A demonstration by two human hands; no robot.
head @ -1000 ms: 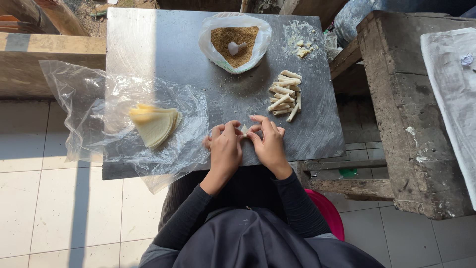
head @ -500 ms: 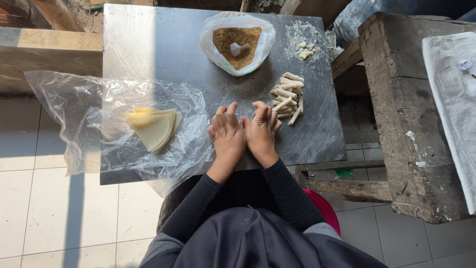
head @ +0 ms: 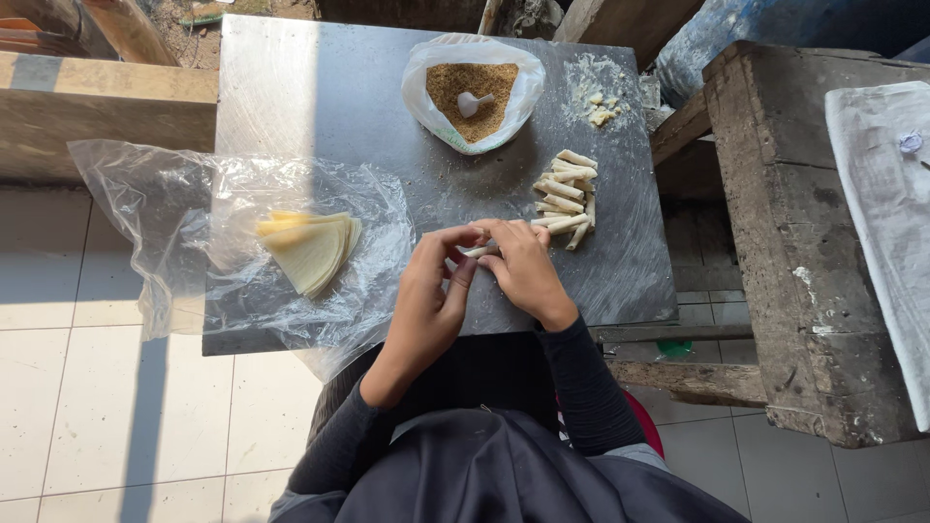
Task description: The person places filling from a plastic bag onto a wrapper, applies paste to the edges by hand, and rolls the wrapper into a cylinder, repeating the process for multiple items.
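While both hands, left hand (head: 426,295) and right hand (head: 523,271), have fingers pinched shut on one small pale pastry roll (head: 477,251) above the grey metal worktop (head: 320,107), I count roughly ten finished rolls (head: 569,196) piled, yellow wrapper stack (head: 308,248) and brown crumb filling bag (head: 473,92) remaining.

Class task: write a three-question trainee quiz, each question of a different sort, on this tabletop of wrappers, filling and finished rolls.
1. True or false: the pile of finished rolls lies left of the wrappers.
2. What sits in the brown filling: A a knife, B a white spoon, C a fork?
3. What do the left hand and right hand hold between them?

Key: 1 false. 2 B. 3 a small pale roll.
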